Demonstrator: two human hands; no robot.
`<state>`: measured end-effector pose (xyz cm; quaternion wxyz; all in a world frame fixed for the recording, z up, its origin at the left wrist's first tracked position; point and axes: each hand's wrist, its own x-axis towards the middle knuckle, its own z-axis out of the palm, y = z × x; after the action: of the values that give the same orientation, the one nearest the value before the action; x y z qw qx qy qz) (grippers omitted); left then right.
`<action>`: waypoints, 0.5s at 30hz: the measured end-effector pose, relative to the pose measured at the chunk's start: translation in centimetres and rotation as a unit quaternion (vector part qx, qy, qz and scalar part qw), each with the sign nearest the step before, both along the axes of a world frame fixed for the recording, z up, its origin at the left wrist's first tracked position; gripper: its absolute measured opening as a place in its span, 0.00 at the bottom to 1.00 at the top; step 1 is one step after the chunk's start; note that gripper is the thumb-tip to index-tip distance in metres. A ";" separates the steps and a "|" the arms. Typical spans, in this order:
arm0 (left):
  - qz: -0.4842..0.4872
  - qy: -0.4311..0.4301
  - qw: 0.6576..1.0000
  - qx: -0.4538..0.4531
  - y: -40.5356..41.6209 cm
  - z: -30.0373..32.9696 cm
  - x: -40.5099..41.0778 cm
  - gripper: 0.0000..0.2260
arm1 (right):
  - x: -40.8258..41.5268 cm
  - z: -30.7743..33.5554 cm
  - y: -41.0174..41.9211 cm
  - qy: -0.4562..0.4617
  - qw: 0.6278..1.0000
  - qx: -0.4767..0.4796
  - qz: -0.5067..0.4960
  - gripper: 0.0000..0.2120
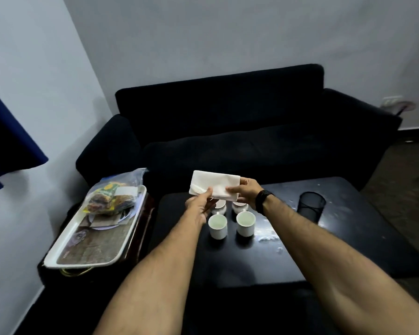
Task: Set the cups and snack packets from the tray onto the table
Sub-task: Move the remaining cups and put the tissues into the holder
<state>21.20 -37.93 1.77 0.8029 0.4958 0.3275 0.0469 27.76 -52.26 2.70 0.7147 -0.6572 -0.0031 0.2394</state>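
Note:
Several white cups stand on the black table [348, 243]: two near ones [217, 226] [245, 223] and two behind them [220, 206] [239, 206], partly hidden by my hands. Above the back cups both hands hold a white paper napkin [215, 183]. My left hand [198, 206] pinches its lower left edge; my right hand [246, 192], with a black wristband, grips its right side. The white tray [65, 243] lies on a low stand at the left. Snack packets [107, 201] in a clear plastic bag rest at the tray's far end.
A black mesh cup [311, 206] stands on the table to the right of the cups. A black sofa [228, 131] fills the space behind the table. White walls close the left side and the back, with a blue curtain [7, 146] at the far left.

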 end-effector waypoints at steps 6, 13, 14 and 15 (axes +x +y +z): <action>-0.077 0.025 0.996 -0.025 -6.2 0.2 1.6 0.08 | 1.4 0.5 -8.4 -0.029 0.996 -0.059 -0.066 0.16; -0.279 0.089 0.928 0.233 -11.7 -1.5 3.0 0.10 | 4.7 0.4 -20.7 -0.093 0.920 -0.329 -0.192 0.12; -0.307 0.088 0.906 0.277 -12.3 -2.0 3.3 0.09 | 4.8 0.3 -22.1 -0.100 0.902 -0.359 -0.217 0.12; -0.331 0.085 0.884 0.319 -12.8 -2.6 3.6 0.08 | 5.0 0.3 -23.4 -0.105 0.889 -0.378 -0.237 0.13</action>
<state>24.84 -50.76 -0.83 0.5396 0.8066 0.1790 -0.1617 32.72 -75.66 3.02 0.4431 -0.8802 0.1682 -0.0248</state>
